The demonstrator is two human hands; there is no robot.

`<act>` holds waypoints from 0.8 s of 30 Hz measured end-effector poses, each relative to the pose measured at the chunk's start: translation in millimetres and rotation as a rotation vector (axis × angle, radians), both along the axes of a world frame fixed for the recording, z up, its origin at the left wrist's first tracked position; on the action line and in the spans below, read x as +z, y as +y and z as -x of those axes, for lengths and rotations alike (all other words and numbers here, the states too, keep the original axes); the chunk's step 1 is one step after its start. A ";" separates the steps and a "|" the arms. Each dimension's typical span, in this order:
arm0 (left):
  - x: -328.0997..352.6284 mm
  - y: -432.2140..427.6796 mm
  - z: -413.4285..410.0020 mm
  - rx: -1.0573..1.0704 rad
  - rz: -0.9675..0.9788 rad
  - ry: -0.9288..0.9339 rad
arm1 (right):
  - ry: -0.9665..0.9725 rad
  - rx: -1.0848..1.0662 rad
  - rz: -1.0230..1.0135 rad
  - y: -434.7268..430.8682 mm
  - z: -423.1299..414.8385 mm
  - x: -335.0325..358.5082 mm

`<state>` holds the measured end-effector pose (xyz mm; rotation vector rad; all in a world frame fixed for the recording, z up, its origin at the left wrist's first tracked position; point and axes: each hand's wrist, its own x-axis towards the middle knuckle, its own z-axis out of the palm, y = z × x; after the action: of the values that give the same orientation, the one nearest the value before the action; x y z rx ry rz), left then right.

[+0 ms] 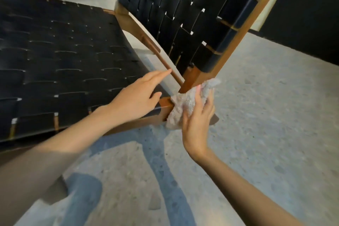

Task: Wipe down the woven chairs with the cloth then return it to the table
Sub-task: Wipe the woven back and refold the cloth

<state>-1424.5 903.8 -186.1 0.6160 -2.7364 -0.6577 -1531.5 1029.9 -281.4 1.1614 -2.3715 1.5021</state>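
A: Inspected woven chair: black strap seat and back on a wooden frame, standing on the floor. Saw no worktop in view.

B: Confirmed. Found cloth bunched against the frame, low at the junction of seat rail and back post.

A: Judged cloth light, soft, limp and fluffy. Expected no slipping or breakage. Recommended taking a gathered handful at the middle, not a trailing edge.

B: Noted right hand gripping it that way, fingers curled round the bunch. Noted left hand resting on the seat edge, fingers straight, holding nothing.
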 end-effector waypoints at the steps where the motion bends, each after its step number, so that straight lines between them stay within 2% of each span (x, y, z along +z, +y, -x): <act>1: 3.0 3.7 -8.3 0.038 0.020 -0.042 | 0.011 0.091 -0.060 12.2 -6.1 -2.7; 2: 4.9 6.8 -16.2 0.078 0.043 -0.070 | 0.123 0.179 -0.083 22.4 -14.7 -0.9; 4: 7.8 13.7 -30.9 0.155 0.104 -0.104 | 0.468 0.288 -0.058 32.1 -22.9 5.8; 5: 8.7 17.5 -38.3 0.187 0.138 -0.114 | 0.547 0.306 -0.049 28.6 -20.8 16.0; 7: 10.6 23.4 -54.3 0.233 0.215 -0.122 | 0.552 0.342 -0.134 15.9 -15.1 39.5; 10: 16.5 28.8 -78.4 0.272 0.350 -0.171 | 0.538 0.344 -0.375 2.9 -7.6 57.1; 12: 21.3 30.5 -95.2 0.302 0.403 -0.210 | 0.547 0.312 -0.427 -1.5 -9.3 60.2; 15: 27.7 33.6 -118.9 0.341 0.432 -0.284 | 0.443 0.362 -0.436 -9.0 -21.6 65.3; 18: 31.9 38.2 -139.2 0.382 0.430 -0.321 | 0.372 0.486 -0.343 -11.8 -43.5 72.5; 21: 35.4 38.5 -158.7 0.433 0.430 -0.312 | 0.428 0.624 -0.264 -16.7 -69.4 82.2; 24: 39.4 35.7 -177.9 0.493 0.440 -0.291 | 0.465 0.673 -0.246 -24.7 -90.0 91.0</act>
<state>-1246.6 939.5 -146.7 1.2791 -2.6716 0.1558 -1441.5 1005.2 -190.4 2.2368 -1.9662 0.8934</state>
